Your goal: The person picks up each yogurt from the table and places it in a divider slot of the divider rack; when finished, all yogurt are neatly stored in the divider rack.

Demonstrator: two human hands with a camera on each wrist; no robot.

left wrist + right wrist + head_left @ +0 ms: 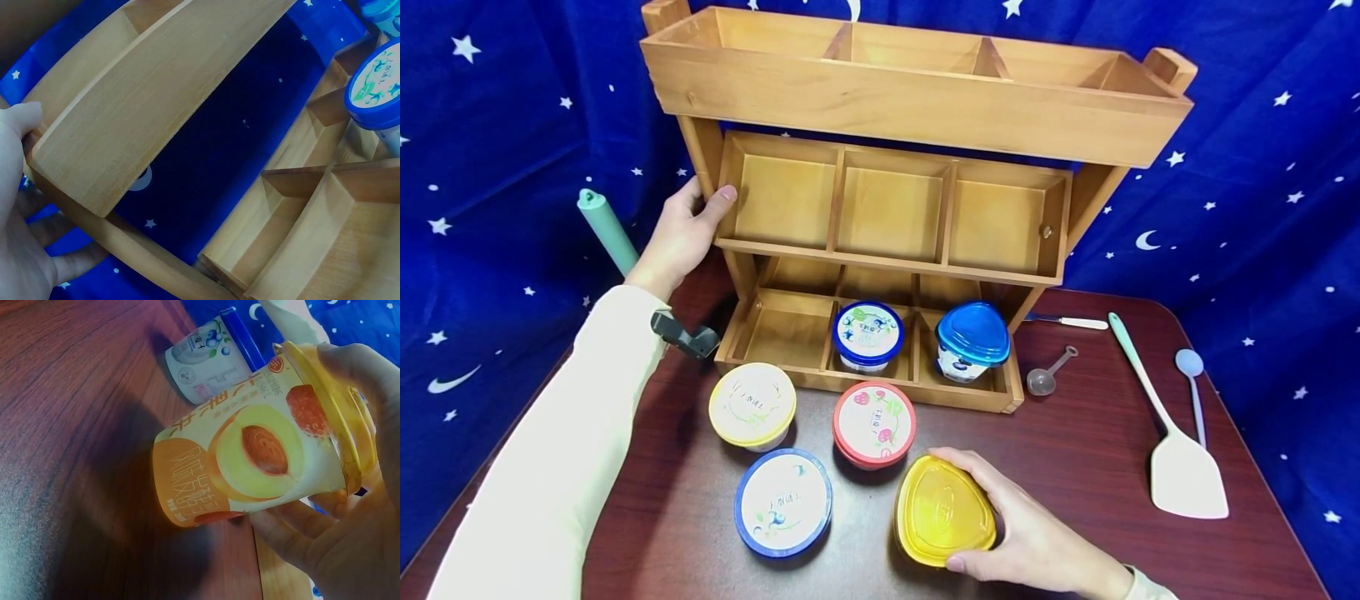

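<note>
My left hand grips the left end of the middle tier of a three-tier wooden rack, thumb on the front and fingers behind. A yogurt cup with a yellow three-cornered lid is held around that lid by my right hand; the right wrist view shows a peach on its side. Left of it stand cups with a red-rimmed lid, a blue-rimmed lid and a round yellow-rimmed lid. On the bottom tier, a round blue-lidded cup sits in the middle compartment, a three-cornered blue-lidded cup in the right one.
To the right on the dark wood table lie a white spatula, a pale blue spoon, a small measuring spoon and a white-handled utensil. A green rod stands behind my left forearm. Starry blue cloth hangs behind.
</note>
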